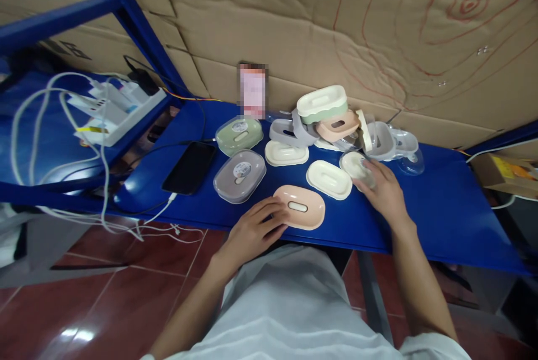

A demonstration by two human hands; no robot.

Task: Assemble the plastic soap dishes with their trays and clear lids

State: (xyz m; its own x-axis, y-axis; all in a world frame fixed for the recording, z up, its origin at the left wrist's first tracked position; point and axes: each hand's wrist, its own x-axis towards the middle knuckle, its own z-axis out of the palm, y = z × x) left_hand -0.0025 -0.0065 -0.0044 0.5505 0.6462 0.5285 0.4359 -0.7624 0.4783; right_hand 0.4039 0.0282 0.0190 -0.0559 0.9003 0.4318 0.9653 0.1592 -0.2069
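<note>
Cardboard (252, 18), creased and marked with curving red lines toward the right, stands behind a long blue table (454, 208). At the left, a white tray (145, 116) holds power strips with white cables (61, 82) looping around them. Toward the back of the table, a loose heap of oval dish parts (321, 103) mixes cream, green, peach and grey pieces, some of them clear. The right hand (384, 189) grasps a clear-lidded cream dish (353, 165) at its right side, just in front of the heap. The left hand (254, 228) holds a peach dish (309, 217) by its left end, fingers over the rim, near the table's front edge. Left of it rest a grey dish (229, 180) and, farther back, a green dish (225, 138), both under clear lids. A black phone (189, 168) lies flat beside them. Two cream dishes (330, 179) sit uncovered between the heap and the peach one. Smallest is a cream oblong insert (297, 207) in the middle of the peach dish.
</note>
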